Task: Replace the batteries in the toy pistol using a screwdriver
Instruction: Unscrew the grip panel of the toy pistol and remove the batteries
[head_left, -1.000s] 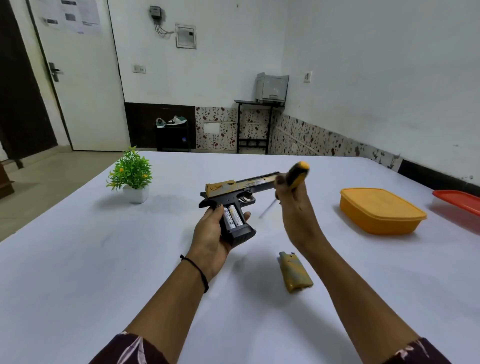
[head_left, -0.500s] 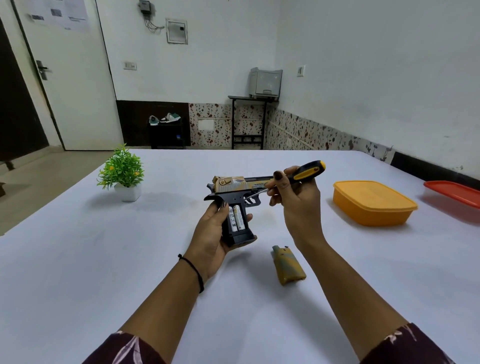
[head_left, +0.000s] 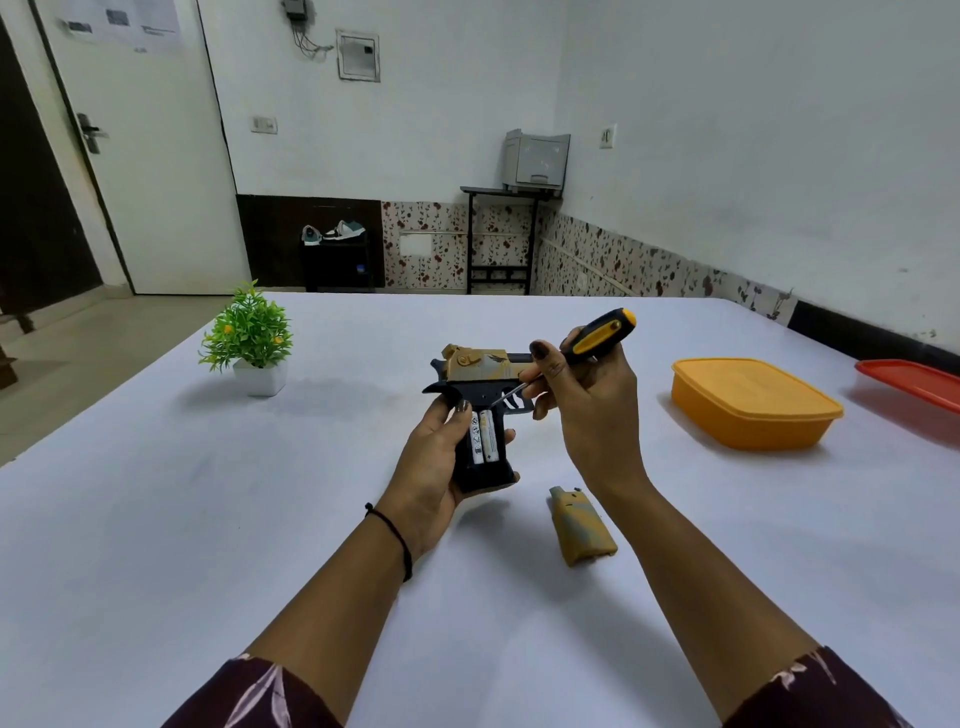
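The muzzle end of the toy pistol (head_left: 483, 374) was hidden behind the right hand (head_left: 592, 410), and the thin tip of the screwdriver (head_left: 597, 335) was hard to make out against the dark frame. A red container (head_left: 914, 382) was cut off at the edge. The yellow box (head_left: 753, 402) was lidded, so its contents could not be seen.

Two batteries (head_left: 483, 436) sat in the open grip. The left hand (head_left: 431, 467) gripped the pistol above the bench (head_left: 208, 519), and the right pinched the screwdriver. Its tip had dropped slightly since half a second earlier, to just above the batteries. The grip cover (head_left: 579, 527) still lay on the bench.
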